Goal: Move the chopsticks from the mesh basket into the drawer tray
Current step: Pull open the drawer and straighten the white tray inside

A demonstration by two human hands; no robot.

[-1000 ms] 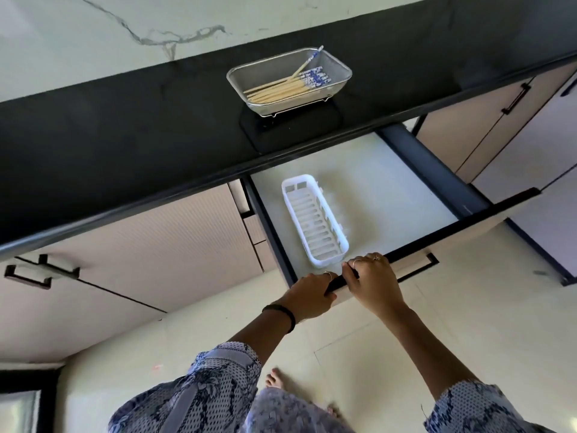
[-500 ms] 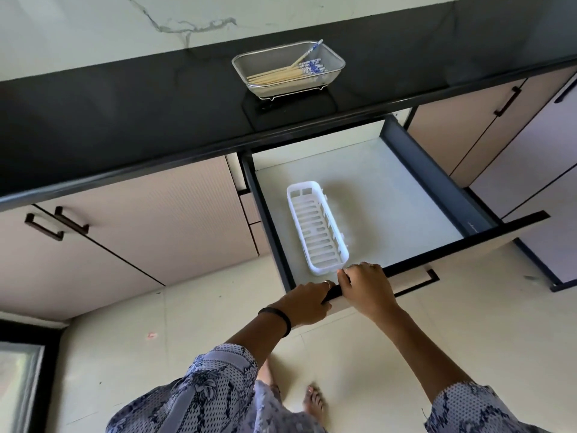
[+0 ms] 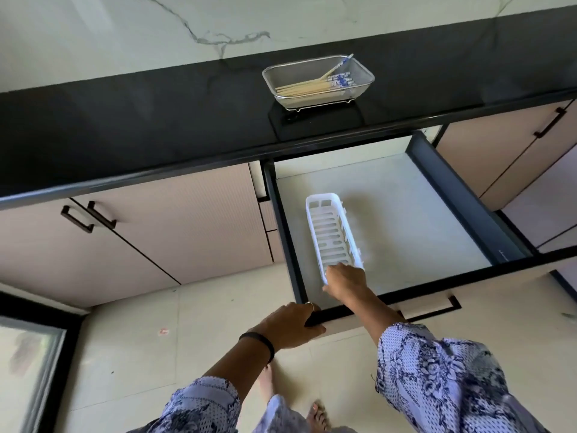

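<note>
I see the pale wooden chopsticks with blue-patterned ends (image 3: pixel 312 86) bundled lengthwise in the rectangular silver mesh basket (image 3: pixel 362 89) on the glossy black desk (image 3: pixel 156 120); one leans up over the far rim. Below, the white slotted plastic tray (image 3: pixel 331 229) lies in the open grey drawer (image 3: pixel 406 214). My right hand (image 3: pixel 345 281) covers the tray's near end, so I cannot tell its grip. My left hand (image 3: pixel 288 325) clamps the drawer's black front edge, fingertips hidden.
</note>
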